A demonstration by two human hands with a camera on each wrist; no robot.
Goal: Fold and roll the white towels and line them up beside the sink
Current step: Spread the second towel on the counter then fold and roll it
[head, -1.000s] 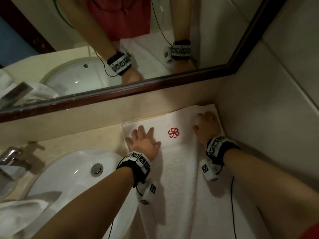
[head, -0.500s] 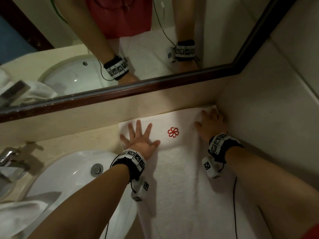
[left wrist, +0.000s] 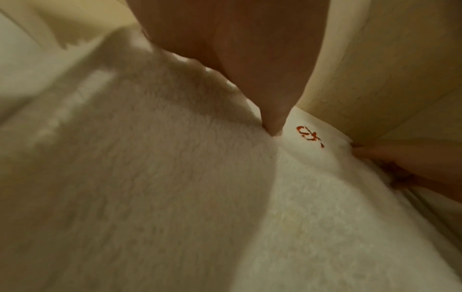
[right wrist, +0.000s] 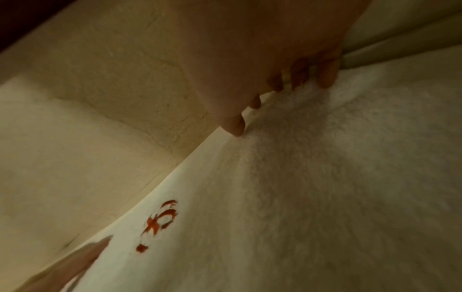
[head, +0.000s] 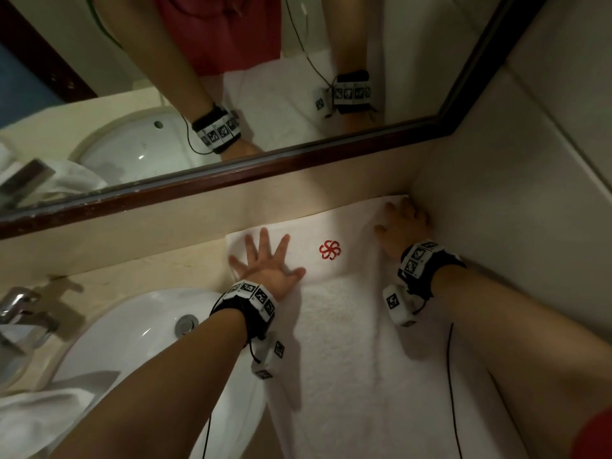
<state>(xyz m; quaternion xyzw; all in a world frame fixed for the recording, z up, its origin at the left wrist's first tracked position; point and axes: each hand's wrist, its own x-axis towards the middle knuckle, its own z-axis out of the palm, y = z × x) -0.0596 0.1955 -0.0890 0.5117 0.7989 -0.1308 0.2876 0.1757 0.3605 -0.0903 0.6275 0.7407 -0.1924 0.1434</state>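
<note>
A white towel [head: 347,342] with a red flower emblem [head: 330,249] lies flat on the counter to the right of the sink [head: 132,332], its far edge against the wall below the mirror. My left hand [head: 265,260] presses on the towel's far left corner with fingers spread flat. My right hand [head: 402,226] rests flat on the far right corner, fingers reaching the wall corner. The left wrist view shows the towel [left wrist: 200,197] and the emblem [left wrist: 310,136]. In the right wrist view my fingertips [right wrist: 325,79] touch the towel [right wrist: 325,197] near its edge.
Another crumpled white towel [head: 36,419] hangs over the sink's front left rim. A chrome faucet [head: 20,313] stands at the left. The tiled wall [head: 513,226] closes in on the right, and the dark-framed mirror [head: 231,173] runs along the back.
Both hands slid further toward the wall along the towel. The left hand's fingers spread wider; the right hand reached the far right corner.
</note>
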